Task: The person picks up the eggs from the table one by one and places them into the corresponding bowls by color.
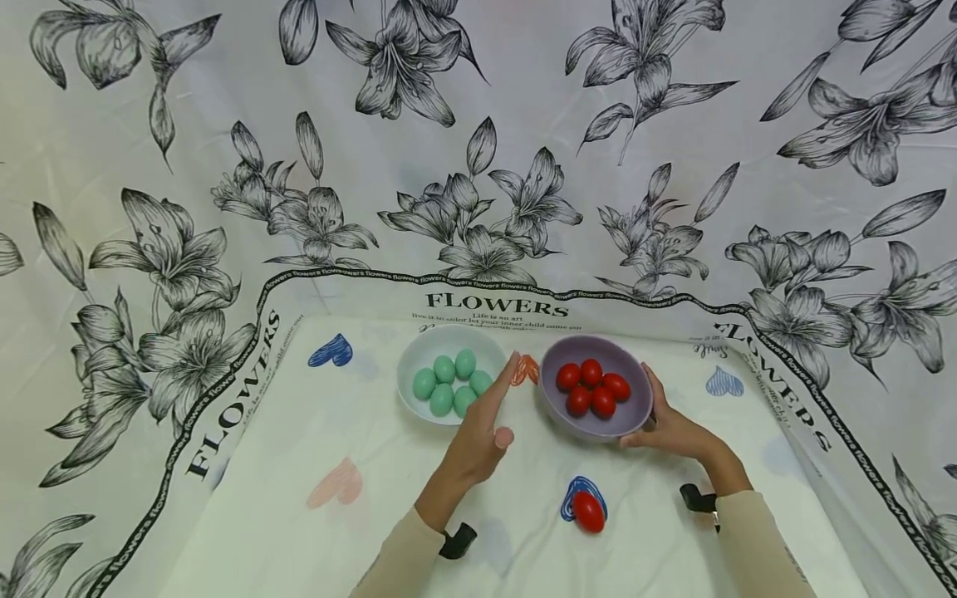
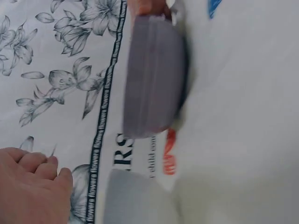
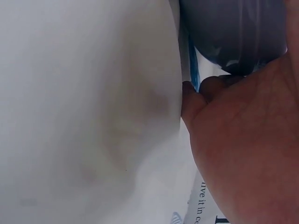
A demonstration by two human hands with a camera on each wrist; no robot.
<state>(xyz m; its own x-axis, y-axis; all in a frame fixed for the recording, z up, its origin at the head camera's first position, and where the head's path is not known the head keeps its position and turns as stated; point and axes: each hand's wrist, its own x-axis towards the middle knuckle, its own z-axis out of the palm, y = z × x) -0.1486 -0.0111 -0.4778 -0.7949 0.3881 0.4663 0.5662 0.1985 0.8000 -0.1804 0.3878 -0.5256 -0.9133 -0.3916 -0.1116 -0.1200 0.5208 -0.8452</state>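
Note:
In the head view my right hand grips the right side of a purple bowl, which holds several red eggs. The right wrist view has that hand against the bowl's lower outside. To the left, my left hand is held with straight fingers at the right edge of a white bowl, overlapping its rim in this view. Several pale green eggs lie inside the white bowl. One more red egg lies on the cloth between my forearms.
A white tablecloth printed with hearts and "FLOWERS" lettering covers the surface. Behind it rises a white cloth with black line-drawn lilies. Each wrist carries a black strap mount.

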